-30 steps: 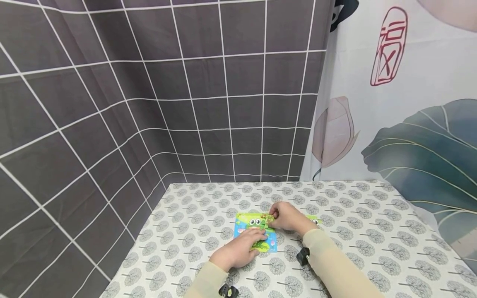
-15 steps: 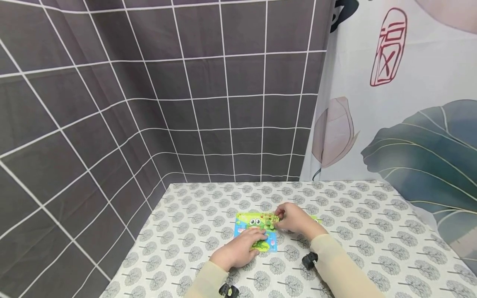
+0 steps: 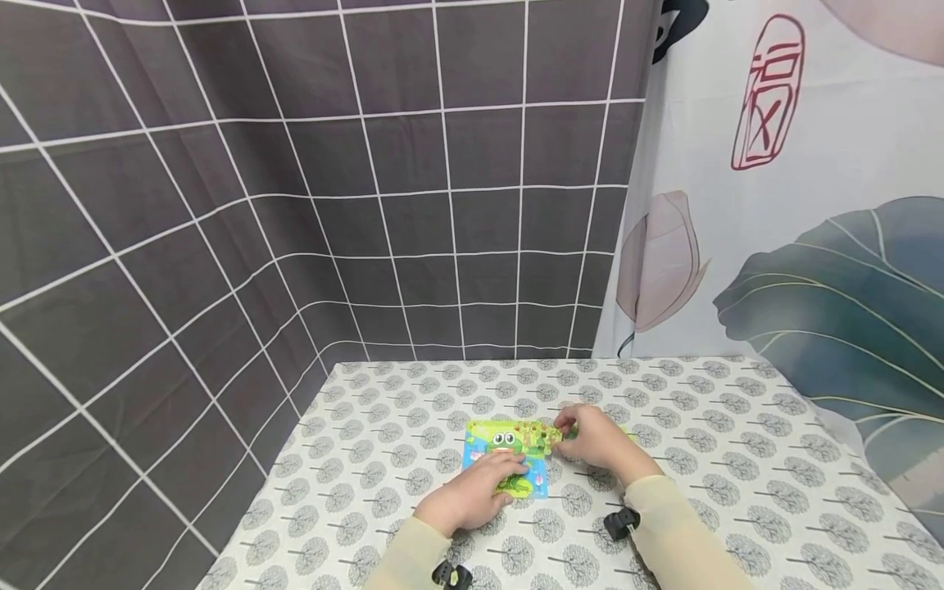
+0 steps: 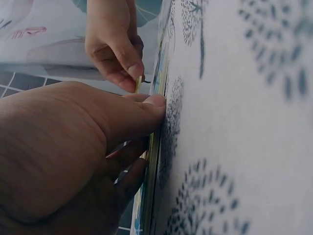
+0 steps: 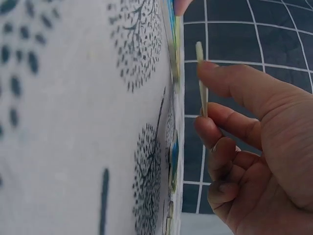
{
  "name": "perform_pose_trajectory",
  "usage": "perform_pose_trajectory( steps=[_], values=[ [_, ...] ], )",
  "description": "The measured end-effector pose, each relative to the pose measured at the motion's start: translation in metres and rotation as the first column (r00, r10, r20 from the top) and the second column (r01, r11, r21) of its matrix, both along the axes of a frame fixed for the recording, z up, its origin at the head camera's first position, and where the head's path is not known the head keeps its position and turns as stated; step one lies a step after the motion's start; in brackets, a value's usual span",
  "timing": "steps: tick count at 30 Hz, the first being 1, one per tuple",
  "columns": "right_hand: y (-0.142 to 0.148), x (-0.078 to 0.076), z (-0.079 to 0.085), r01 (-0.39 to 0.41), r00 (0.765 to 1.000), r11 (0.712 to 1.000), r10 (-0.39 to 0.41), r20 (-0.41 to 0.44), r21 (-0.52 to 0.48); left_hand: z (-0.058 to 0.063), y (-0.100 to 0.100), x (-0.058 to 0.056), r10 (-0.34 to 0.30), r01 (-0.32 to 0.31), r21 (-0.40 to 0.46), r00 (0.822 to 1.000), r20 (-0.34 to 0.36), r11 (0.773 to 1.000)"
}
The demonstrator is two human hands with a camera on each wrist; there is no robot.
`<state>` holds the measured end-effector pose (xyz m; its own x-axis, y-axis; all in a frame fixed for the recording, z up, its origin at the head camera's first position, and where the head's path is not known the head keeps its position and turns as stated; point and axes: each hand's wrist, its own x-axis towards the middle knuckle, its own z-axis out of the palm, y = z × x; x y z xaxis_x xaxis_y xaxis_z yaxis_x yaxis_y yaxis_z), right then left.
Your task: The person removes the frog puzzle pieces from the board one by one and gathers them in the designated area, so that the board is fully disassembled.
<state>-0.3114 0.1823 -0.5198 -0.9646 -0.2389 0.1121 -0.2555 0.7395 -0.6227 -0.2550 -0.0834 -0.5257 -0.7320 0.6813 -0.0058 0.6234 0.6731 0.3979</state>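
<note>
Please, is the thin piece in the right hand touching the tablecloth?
Apart. The right wrist view shows dark curtain between the thin piece and the tablecloth, with the right hand pinching the piece.

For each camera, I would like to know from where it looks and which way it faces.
Head: worn on the head, facing forward and down at the tablecloth and frog picture; left hand, right hand and sleeves show.
Left wrist: on that wrist, facing across the tablecloth, tilted sideways; the left hand is near, the right hand beyond.
Right wrist: on that wrist, also sideways, facing the right hand pinching a thin piece; a fingertip enters at the top.
Shared: both wrist views show the right hand and tablecloth.
</note>
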Motion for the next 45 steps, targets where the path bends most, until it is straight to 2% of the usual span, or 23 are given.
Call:
perform_pose_trajectory(
  steps=[9, 30, 40, 45],
  values=[
    [0.016, 0.003, 0.003, 0.001, 0.999, 0.999, 0.0, 0.047, -0.041, -0.001, -0.001, 0.002, -0.012, 0.012, 0.011, 1.0, -0.019, 1.0],
    [0.062, -0.003, -0.001, -0.021, 0.998, 0.994, 0.026, 0.055, -0.104, -0.001, -0.002, 0.004, -0.021, 0.021, 0.01, 0.999, -0.043, 1.0],
    [0.086, 0.001, 0.0, 0.022, 0.995, 0.996, -0.014, 0.094, -0.088, 0.0, -0.001, 0.004, -0.021, 0.022, 0.018, 0.999, -0.046, 1.0],
    [0.097, 0.003, 0.003, 0.019, 0.996, 0.996, -0.012, 0.086, -0.082, 0.0, -0.002, 0.004, -0.017, 0.017, 0.014, 0.999, -0.045, 1.0]
  ],
)
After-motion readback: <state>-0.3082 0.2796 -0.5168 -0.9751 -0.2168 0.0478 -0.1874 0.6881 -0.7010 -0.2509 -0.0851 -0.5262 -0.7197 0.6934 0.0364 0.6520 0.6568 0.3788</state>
